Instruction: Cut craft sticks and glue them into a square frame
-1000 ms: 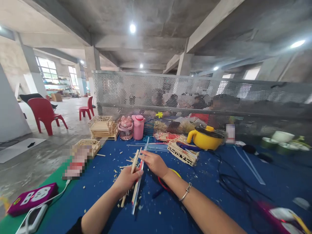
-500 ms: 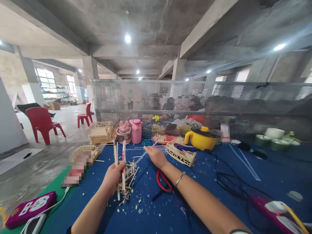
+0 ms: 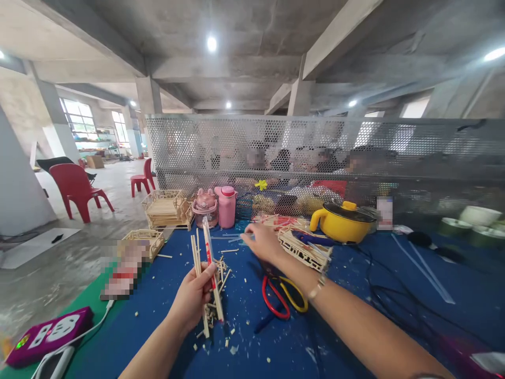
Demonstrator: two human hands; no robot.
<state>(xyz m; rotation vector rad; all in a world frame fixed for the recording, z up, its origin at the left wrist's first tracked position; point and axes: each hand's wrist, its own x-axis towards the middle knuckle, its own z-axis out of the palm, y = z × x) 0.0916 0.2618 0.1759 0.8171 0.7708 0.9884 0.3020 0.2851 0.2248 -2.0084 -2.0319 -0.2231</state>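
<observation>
Bottom edge cuts off 2 forearms (image 3: 366, 316); whether the right grip (image 3: 262, 241) holds anything is unclear.

Ceiling lamps (image 3: 212, 43) glare white, windows (image 3: 78, 115) glow at left — wide-angle stretch, soft blur at right.

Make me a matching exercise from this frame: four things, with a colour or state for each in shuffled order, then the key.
1. Left hand
2. Cooking pot
3. Nearer plastic chair
4. Upright flask

A. Red
B. Mainly pink
C. Holding wooden sticks
D. Mainly yellow

Pairs: 1-C, 2-D, 3-A, 4-B
</observation>
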